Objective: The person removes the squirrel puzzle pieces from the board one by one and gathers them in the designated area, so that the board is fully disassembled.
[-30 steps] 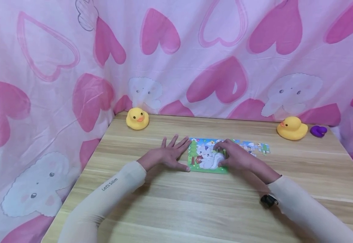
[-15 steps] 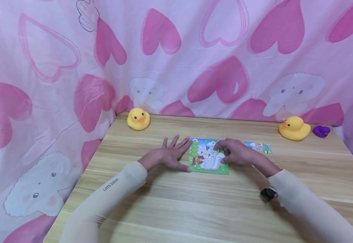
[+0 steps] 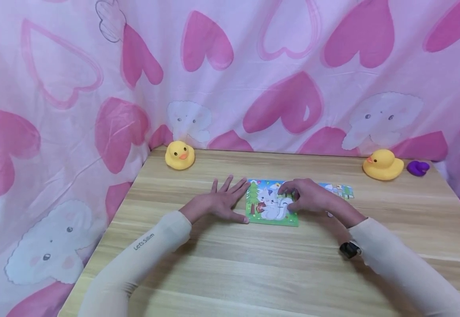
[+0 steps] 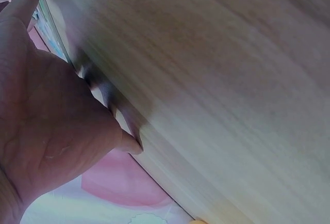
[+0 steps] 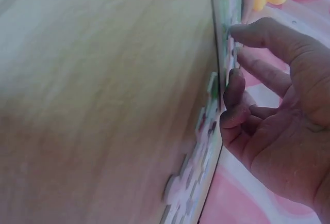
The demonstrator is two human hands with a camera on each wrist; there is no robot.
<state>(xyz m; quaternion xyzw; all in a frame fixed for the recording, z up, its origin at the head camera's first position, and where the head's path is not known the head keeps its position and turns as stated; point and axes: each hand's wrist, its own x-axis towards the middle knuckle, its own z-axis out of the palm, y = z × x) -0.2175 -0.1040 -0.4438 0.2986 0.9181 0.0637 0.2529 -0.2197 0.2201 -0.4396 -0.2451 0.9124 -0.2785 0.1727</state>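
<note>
And here, over the puzzle's right side, the right hand is bent, thumb and forefinger set apart; whether anything is pinched cannot be told. Opposite it, the left hand is spread wide, the puzzle's left edge met by thumb and forefinger. Just beyond the right hand, partly hidden, pieces are laid. Joints could be sprung by a sideways push! Whether the puzzle is held in a rimmed tray cannot be made out.

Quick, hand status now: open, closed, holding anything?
Left hand: open, fingers spread at the edge of the puzzle, holding nothing.
Right hand: fingers bent over the puzzle; whether it grips anything can't be told.
</note>
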